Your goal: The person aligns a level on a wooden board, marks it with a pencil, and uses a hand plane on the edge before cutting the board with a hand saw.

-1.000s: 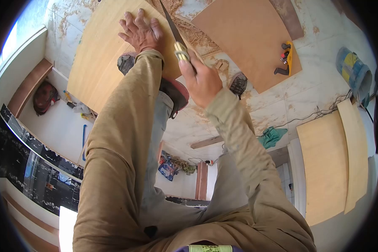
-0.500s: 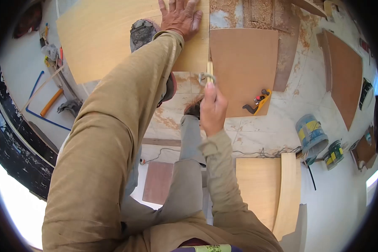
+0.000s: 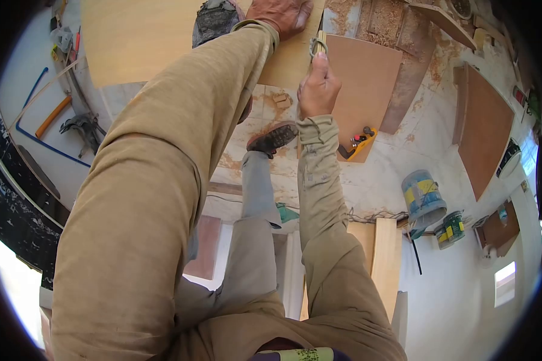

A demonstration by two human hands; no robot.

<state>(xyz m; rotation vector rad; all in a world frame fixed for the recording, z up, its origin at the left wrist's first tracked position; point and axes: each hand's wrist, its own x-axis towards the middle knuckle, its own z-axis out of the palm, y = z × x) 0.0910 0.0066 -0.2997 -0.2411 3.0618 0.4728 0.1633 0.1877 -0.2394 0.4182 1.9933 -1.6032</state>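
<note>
My left hand (image 3: 281,17) presses on a pale plywood sheet (image 3: 144,51) near its right edge; the frame's top cuts off part of its fingers. Beside it, a worn dark shoe (image 3: 215,25) rests on the same sheet. My right hand (image 3: 319,90) is closed round a narrow yellowish stick (image 3: 322,40) with a greyish loop about it, at the sheet's edge. What kind of tool this is I cannot make out. Just right of that hand lies a brown board (image 3: 367,78), with a yellow hand plane (image 3: 360,142) on its near corner.
Shavings cover the brown planks (image 3: 386,27) at the top. On the right stand a blue bucket (image 3: 423,195), a green tin (image 3: 450,228) and a leaning brown panel (image 3: 485,132). A blue-framed saw (image 3: 33,135) and an orange handle (image 3: 53,116) lie left. Cables (image 3: 376,215) cross the floor.
My right hand with the stick has moved forward along the sheet's edge. The view has shifted, and my left hand now sits higher in it, partly out of frame.
</note>
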